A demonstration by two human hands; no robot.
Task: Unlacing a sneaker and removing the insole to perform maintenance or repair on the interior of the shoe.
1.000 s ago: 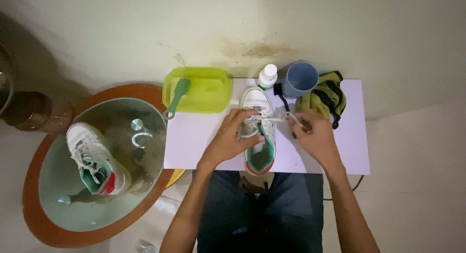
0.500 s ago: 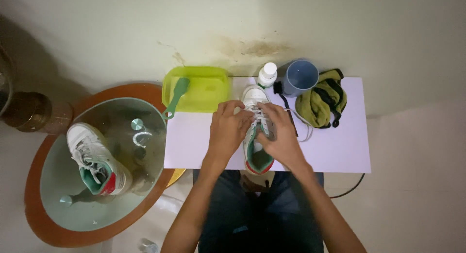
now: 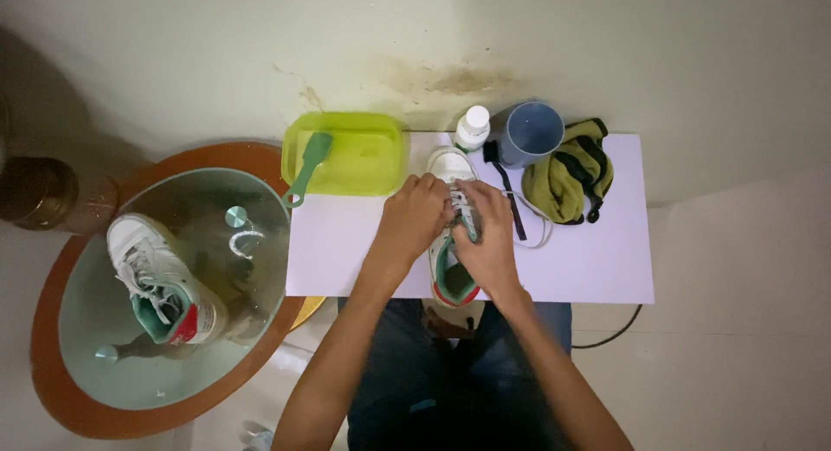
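Note:
A white sneaker (image 3: 451, 168) with green lining and a red heel tab lies toe-away on the small white table (image 3: 597, 260). My left hand (image 3: 414, 219) and my right hand (image 3: 485, 235) are both on its laced top, fingers pinched on the white shoelace (image 3: 463, 204). One loose end of the lace (image 3: 537, 222) loops out to the right over the table. My hands cover the middle of the shoe.
A lime-green tub (image 3: 357, 157) with a green brush (image 3: 307, 167) stands at the table's back left. A white bottle (image 3: 473, 127), blue mug (image 3: 530, 132), black brush (image 3: 506, 191) and yellow-black cloth (image 3: 571, 170) sit at back. The second sneaker (image 3: 160, 282) rests on a round glass table (image 3: 78, 347) left.
My right hand came in from the right side of the shoe, where it held the lace out, onto the laced top beside my left hand. The loose lace now lies slack on the table.

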